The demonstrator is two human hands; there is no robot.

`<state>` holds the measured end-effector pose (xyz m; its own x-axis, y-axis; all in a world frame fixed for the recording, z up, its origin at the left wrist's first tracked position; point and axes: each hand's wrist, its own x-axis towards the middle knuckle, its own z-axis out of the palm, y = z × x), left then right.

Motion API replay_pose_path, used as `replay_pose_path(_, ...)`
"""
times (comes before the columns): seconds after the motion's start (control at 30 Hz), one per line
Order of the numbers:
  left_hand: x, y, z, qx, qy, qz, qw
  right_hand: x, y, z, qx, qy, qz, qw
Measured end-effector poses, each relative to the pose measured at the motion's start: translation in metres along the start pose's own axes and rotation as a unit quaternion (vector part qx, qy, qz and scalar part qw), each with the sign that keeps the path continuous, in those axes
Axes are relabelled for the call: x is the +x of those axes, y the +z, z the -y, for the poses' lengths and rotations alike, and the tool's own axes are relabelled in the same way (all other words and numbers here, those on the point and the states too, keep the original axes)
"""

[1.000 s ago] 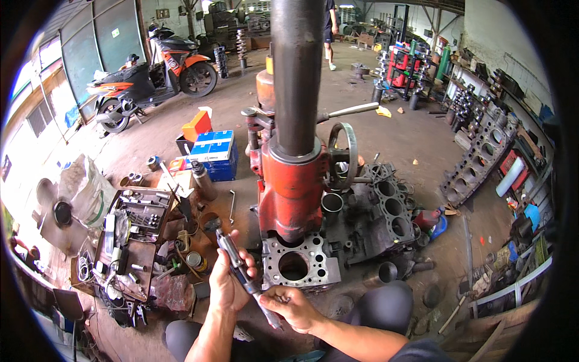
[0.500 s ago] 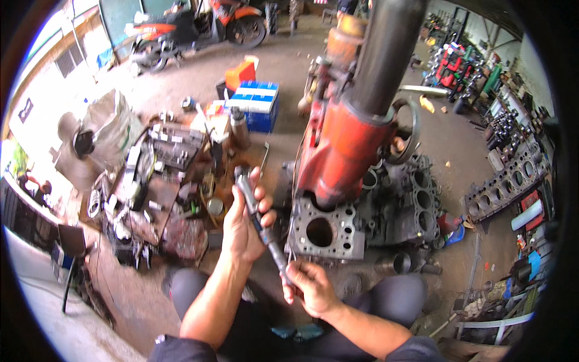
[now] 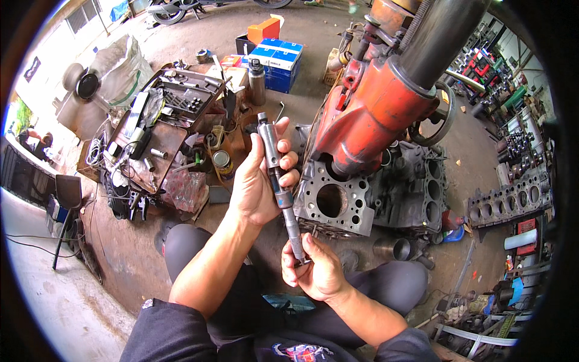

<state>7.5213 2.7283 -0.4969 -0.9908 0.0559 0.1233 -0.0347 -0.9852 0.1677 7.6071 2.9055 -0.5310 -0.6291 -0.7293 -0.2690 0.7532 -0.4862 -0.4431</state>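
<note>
Where the right hand [image 3: 315, 271] grips, the gauge rod's [image 3: 278, 181] tip is hidden.

Far across the floor a stack of blue-and-white cardboard boxes [image 3: 277, 63] stands, with an orange box [image 3: 264, 29] just behind it. Nearer, left, a small round tin [image 3: 221, 161] with a coloured label sits beside the clutter.

Both our forearms come up from the lower edge. Our left hand [image 3: 256, 181] is raised w/ fingers curled shut, thumb side up. Our right hand [image 3: 313, 271] sits lower, fingertips pinched tight.
</note>
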Motion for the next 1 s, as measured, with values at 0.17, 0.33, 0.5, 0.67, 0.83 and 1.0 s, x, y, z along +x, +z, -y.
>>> replay_pose_path(0.17, -0.0015, 0.0016, -0.0008, -0.007, -0.005, 0.012, 1.000, -0.0001, -0.0026, -0.0022, -0.011, 0.010, 0.000, 1.000)
replay_pose_path(0.33, -0.0013, 0.0009, -0.0019, -0.015, -0.016, 0.028, 0.999, -0.0010, -0.0007, -0.0031, -0.012, 0.014, -0.004, 1.000)
replay_pose_path(0.5, -0.0011, 0.0003, -0.0022, -0.026, -0.019, 0.027, 0.999, -0.0020, 0.0019, -0.0031, -0.025, 0.015, -0.008, 1.000)
replay_pose_path(0.67, -0.0019, 0.0008, -0.0024, -0.029, -0.021, 0.029, 0.999, -0.0030, 0.0018, -0.0042, -0.037, 0.019, -0.009, 0.999)
replay_pose_path(0.83, -0.0018, 0.0007, -0.0022, -0.035, -0.022, 0.028, 0.999, -0.0035, 0.0028, -0.0046, -0.042, 0.019, -0.007, 0.999)
replay_pose_path(1.0, -0.0020, 0.0003, -0.0016, -0.055, -0.025, 0.021, 0.998, -0.0043, 0.0022, -0.0050, -0.051, 0.013, -0.008, 0.999)
